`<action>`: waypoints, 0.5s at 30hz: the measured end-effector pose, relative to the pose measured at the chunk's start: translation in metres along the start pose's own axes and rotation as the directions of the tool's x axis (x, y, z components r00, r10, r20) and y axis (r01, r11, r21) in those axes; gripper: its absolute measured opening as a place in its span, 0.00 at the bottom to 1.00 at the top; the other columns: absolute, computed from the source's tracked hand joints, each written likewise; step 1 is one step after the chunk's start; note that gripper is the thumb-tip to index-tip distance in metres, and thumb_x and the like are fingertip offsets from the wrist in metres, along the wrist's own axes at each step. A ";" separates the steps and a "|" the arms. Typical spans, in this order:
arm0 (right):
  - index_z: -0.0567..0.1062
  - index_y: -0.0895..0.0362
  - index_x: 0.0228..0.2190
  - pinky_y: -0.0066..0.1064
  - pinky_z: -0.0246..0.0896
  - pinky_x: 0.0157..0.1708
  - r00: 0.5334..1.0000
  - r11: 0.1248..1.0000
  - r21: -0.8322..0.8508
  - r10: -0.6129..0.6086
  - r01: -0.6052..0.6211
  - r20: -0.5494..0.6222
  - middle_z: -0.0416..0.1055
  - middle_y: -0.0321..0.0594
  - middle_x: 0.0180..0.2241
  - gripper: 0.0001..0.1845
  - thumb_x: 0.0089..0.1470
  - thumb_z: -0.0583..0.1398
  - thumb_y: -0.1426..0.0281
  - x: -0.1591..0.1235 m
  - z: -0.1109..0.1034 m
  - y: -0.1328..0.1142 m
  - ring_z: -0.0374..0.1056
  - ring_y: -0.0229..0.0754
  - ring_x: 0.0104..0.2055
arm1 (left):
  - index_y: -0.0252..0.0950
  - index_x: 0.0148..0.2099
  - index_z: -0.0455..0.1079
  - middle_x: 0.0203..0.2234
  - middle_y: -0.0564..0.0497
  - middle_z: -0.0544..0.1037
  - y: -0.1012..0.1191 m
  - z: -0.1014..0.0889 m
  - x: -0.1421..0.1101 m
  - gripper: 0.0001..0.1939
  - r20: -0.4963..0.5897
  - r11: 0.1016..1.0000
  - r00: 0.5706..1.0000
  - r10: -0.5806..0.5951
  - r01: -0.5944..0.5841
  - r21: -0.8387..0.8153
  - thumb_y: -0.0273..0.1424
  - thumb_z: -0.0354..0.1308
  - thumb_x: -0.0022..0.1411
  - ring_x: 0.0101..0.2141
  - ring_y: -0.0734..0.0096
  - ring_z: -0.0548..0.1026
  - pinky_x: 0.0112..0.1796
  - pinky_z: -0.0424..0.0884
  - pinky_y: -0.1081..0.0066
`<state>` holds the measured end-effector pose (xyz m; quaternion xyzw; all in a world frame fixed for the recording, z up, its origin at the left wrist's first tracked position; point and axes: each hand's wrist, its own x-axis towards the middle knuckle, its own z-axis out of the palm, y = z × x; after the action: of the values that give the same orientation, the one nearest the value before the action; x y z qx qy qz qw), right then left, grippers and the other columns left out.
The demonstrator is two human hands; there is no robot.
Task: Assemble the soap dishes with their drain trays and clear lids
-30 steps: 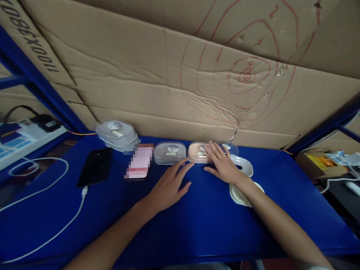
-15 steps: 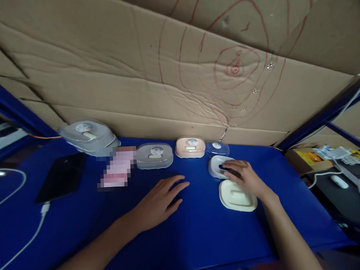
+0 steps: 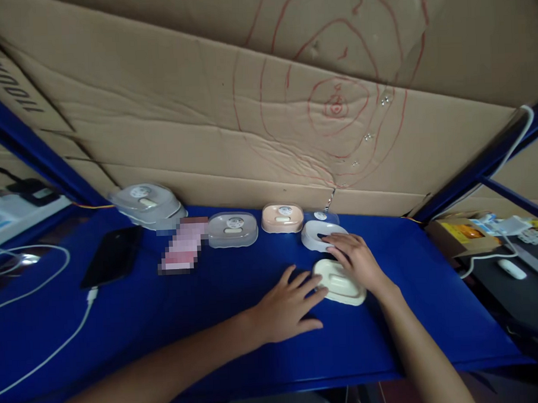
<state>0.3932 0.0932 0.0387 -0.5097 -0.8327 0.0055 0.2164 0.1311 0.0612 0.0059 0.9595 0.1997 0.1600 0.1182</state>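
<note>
My right hand (image 3: pixel 354 257) is at the front right rim of a white oval dish (image 3: pixel 313 238), its fingers bent over the edge and the thumb close beside them. A dark spot shows at the fingertips. Just in front of the dish, a cream oval lid-like piece (image 3: pixel 344 286) with a raised bar lies on the blue table, partly under my right wrist. My left hand (image 3: pixel 289 307) has its fingers spread, the tips at the left edge of the cream piece; whether they touch it I cannot tell. Behind the dish lies a clear lid (image 3: pixel 332 217) with a round sticker.
Along the cardboard wall (image 3: pixel 181 140) stand a peach box (image 3: pixel 282 226), a grey box (image 3: pixel 217 236) and stacked clear-lidded boxes (image 3: pixel 162 215). A blurred pink item (image 3: pixel 182 250), a black phone (image 3: pixel 113 256) and its white cable (image 3: pixel 85 328) lie on the left of the blue table (image 3: pixel 240 369).
My left hand has moved right, up to the cream piece's left edge. My right hand stays at the white dish. The view has shifted slightly.
</note>
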 end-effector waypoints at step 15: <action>0.73 0.46 0.61 0.54 0.56 0.66 0.980 0.986 0.047 -0.162 0.158 0.117 0.75 0.41 0.60 0.19 0.72 0.56 0.62 -0.001 0.022 -0.059 0.68 0.50 0.64 | 0.44 0.71 0.46 0.68 0.35 0.59 -0.060 -0.009 -0.042 0.49 -0.295 0.899 0.852 -0.432 0.380 -0.219 0.34 0.71 0.58 0.68 0.41 0.61 0.64 0.61 0.41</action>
<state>0.3356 0.0686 0.0324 -0.4359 -0.8821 0.0342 0.1751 0.0704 0.0985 -0.0146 0.8417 0.4025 0.3077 0.1867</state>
